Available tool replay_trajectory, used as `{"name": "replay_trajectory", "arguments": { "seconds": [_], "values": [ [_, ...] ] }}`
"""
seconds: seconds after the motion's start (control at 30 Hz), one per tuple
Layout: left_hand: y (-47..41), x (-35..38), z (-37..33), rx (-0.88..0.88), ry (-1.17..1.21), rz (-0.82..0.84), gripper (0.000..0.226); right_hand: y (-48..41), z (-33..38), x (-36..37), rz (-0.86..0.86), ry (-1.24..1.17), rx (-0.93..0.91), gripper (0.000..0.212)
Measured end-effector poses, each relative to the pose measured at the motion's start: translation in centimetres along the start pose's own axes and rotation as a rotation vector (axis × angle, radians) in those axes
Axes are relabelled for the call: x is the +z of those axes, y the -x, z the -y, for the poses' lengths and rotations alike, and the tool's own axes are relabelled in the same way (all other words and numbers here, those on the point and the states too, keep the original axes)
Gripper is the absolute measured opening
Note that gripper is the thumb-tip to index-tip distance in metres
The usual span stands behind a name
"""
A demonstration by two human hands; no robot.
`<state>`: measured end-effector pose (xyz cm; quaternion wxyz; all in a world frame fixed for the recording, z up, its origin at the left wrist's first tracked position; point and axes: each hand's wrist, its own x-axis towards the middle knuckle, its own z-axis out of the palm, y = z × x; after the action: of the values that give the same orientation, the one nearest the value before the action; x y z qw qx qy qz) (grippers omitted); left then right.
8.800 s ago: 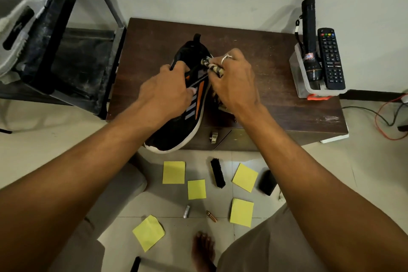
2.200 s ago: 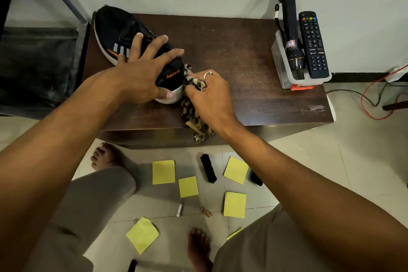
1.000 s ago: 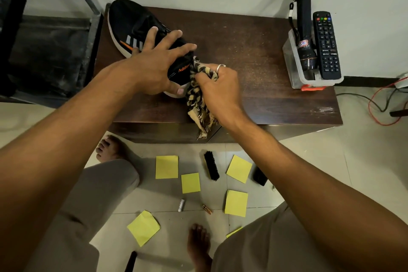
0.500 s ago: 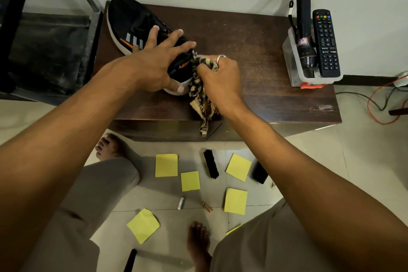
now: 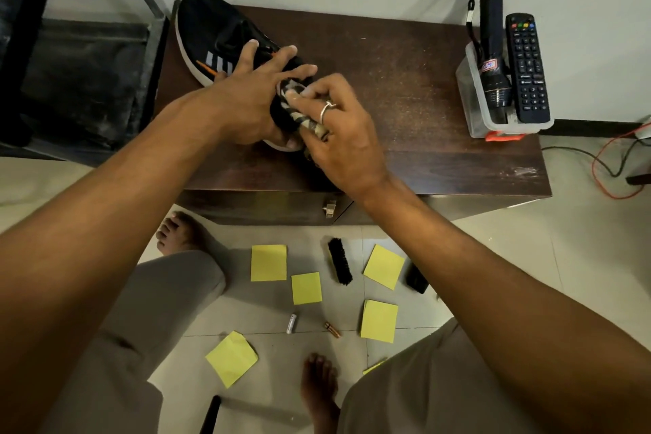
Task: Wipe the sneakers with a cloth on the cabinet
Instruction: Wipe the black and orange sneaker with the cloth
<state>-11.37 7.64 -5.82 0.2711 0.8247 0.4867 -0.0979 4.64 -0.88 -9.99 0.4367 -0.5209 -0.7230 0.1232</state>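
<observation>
Floor, nearest: two bare feet (image 5: 318, 384), pale trouser legs. Yellow sticky notes (image 5: 268, 262) scattered on the tiles. A black shoe brush (image 5: 340, 266) lies among them, and two small batteries (image 5: 291, 323) lie just apart from each other.

Dark wooden cabinet (image 5: 440, 137), top dusty, a small metal handle on its front edge.

On the cabinet's left half: black sneaker (image 5: 211, 32), white sole, grey stripes and an orange streak on the side, toe pointing to the far left corner. Left hand (image 5: 246, 102) clasps the heel end, fingers spread over the top, thumb tucked against the sole.

Right hand (image 5: 345, 130), ring on one finger, has its fingers curled round a bunched striped cloth (image 5: 306, 121) and presses it against the sneaker's heel, touching the left hand's fingers.

Far right corner: clear plastic tray (image 5: 475, 109) holding a black flashlight (image 5: 491, 28) upright and a remote control (image 5: 527, 67) leaning beside it. Red and black wires (image 5: 606, 169) on the floor beyond.
</observation>
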Motion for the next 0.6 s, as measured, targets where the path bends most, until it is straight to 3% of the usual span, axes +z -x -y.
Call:
{"name": "replay_trajectory", "arguments": {
  "seconds": [0.23,0.4,0.6],
  "values": [
    [-0.1,0.1,0.1,0.011,-0.052,-0.028,0.12,1.4,-1.8,-0.4,0.166,0.212,-0.131,0.023],
    [0.0,0.3,0.2,0.008,-0.01,-0.021,0.117,0.8,-1.9,-0.4,0.049,0.142,-0.169,0.023],
    [0.1,0.2,-0.1,0.006,-0.032,-0.016,0.119,0.7,-2.4,-0.4,0.135,0.222,-0.25,0.02]
  ]
}}
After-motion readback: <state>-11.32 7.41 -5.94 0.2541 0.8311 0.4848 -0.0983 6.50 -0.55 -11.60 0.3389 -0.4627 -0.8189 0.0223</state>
